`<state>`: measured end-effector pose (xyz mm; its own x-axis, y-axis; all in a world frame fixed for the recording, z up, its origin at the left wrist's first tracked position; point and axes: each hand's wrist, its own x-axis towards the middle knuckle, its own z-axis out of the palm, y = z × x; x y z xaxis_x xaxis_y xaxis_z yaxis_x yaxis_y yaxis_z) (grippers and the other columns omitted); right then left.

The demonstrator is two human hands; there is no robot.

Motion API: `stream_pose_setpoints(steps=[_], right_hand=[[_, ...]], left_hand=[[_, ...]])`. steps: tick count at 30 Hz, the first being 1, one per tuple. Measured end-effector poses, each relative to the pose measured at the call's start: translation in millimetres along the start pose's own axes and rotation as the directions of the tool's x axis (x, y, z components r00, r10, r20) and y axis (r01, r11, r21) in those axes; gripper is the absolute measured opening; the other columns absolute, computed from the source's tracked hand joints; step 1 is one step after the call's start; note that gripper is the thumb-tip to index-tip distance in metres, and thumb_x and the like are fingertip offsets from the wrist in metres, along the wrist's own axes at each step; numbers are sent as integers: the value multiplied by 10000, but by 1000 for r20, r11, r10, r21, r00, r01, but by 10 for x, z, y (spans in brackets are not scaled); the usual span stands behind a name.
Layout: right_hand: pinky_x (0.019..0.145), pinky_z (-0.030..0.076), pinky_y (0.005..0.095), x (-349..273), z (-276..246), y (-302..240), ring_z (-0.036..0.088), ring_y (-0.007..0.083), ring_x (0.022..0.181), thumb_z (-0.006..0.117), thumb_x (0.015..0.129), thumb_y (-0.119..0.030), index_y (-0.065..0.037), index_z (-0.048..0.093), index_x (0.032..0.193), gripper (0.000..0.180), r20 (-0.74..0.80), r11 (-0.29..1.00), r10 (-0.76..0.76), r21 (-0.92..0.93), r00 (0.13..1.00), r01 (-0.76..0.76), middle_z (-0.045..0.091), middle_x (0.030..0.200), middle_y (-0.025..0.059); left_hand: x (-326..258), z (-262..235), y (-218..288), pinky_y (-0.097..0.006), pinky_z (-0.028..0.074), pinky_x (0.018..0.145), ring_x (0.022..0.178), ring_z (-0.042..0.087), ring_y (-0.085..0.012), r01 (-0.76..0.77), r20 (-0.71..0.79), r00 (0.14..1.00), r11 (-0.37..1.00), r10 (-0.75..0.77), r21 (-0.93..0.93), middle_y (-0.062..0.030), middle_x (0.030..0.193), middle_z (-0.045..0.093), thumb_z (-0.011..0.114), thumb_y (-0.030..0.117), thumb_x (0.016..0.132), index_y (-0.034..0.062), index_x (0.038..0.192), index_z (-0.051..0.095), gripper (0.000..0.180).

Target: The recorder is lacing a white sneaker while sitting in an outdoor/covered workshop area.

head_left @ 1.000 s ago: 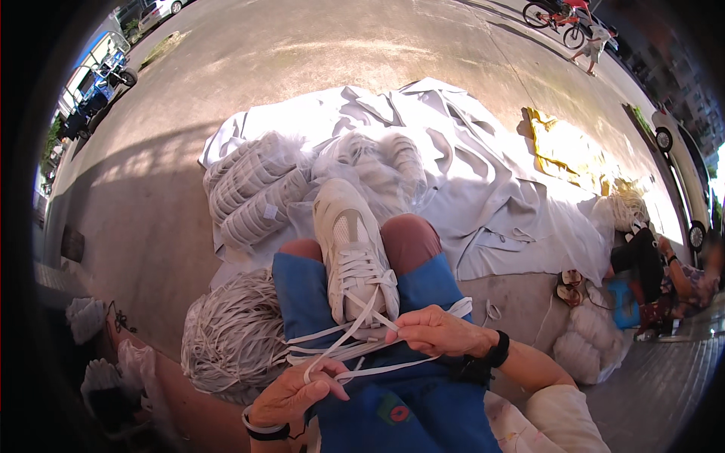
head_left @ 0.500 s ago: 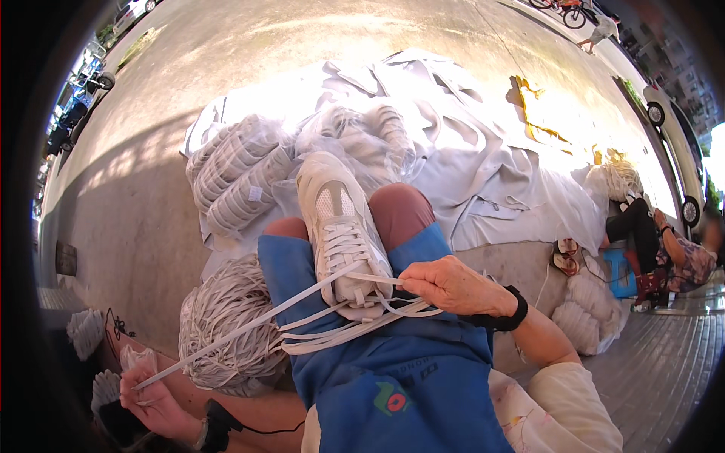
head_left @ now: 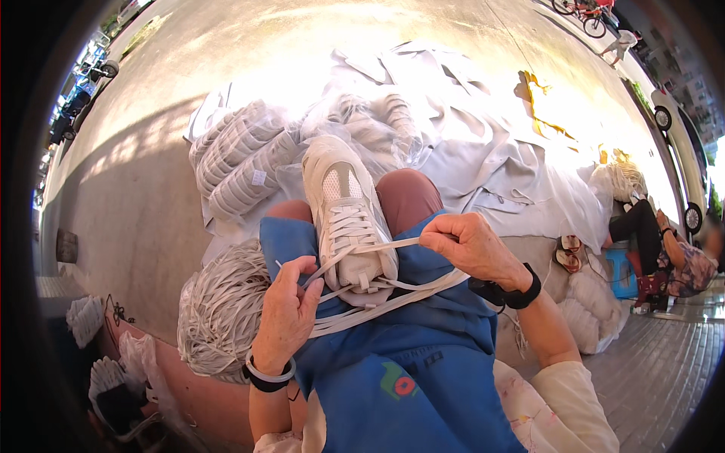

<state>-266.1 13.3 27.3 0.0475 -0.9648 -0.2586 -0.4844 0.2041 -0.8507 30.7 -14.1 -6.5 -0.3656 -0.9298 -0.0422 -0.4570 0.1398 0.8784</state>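
A white and pale grey sneaker (head_left: 337, 170) rests between my knees, toe pointing away from me. White laces criss-cross its front up to the tongue. On the right, my right hand (head_left: 477, 248) pinches one shoelace (head_left: 390, 245) and holds it taut out from the upper eyelets. My left hand (head_left: 287, 313) is beside the shoe's left edge, fingers closed on the other lace end, whose tip shows above the fingers. More loose white laces (head_left: 427, 291) lie over the blue apron (head_left: 423, 370) across my lap, behind the heel.
A big bundle of pale laces (head_left: 219, 317) sits by my left thigh. Ahead, plastic-wrapped stacks of shoe parts (head_left: 245, 158) and white sheets (head_left: 483, 170) cover the ground. Another person (head_left: 683, 257) sits at far right near a blue stool (head_left: 621, 273).
My left hand has come in from far lower left to beside the shoe, so its lace is no longer stretched out. My right hand has risen slightly and moved right with its lace.
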Motion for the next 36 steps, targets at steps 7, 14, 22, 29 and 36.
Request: stream_pose_setpoints(steps=[7,14,22,29,36], right_hand=[[409,231,181,68,18,55,284,0,466,535,990,-149,-7,624,1017,169,202,471,111,851,973,-231,360,601,-88],[631,471,301,116,-138,641,578,218,707,649,878,-128,-39,684,1006,160,-336,715,-574,-650,747,257,620,786,49],[671,499,367,-260,446,294,616,266,791,710,804,-111,-13,638,929,175,164,846,-394,-321,904,426,544,992,116],[611,484,394,-169,496,479,596,306,723,643,850,-98,-43,591,838,77,180,792,-367,-453,913,408,525,886,109],[609,477,395,-197,265,458,594,316,727,615,873,-91,-53,624,910,53,183,872,-315,-331,931,360,573,855,105]], left_hand=[[175,-181,45,-250,414,596,630,501,-130,36,89,995,995,-44,91,-61,724,568,635,63,909,-13,942,612,86],[119,-110,-48,-265,441,648,731,536,-162,-177,-106,973,959,204,220,-67,818,585,549,71,958,16,1046,642,139],[-19,-19,260,-320,458,682,721,560,-225,-187,90,981,954,170,236,-118,809,557,457,75,1004,40,1185,583,224],[-133,42,155,-271,409,668,702,475,-140,-5,36,999,988,-1,156,-53,768,483,413,106,1023,20,1266,509,276],[-101,167,62,-232,412,620,647,474,-92,-120,-137,982,991,128,63,-25,723,538,472,46,991,6,1179,549,206]])
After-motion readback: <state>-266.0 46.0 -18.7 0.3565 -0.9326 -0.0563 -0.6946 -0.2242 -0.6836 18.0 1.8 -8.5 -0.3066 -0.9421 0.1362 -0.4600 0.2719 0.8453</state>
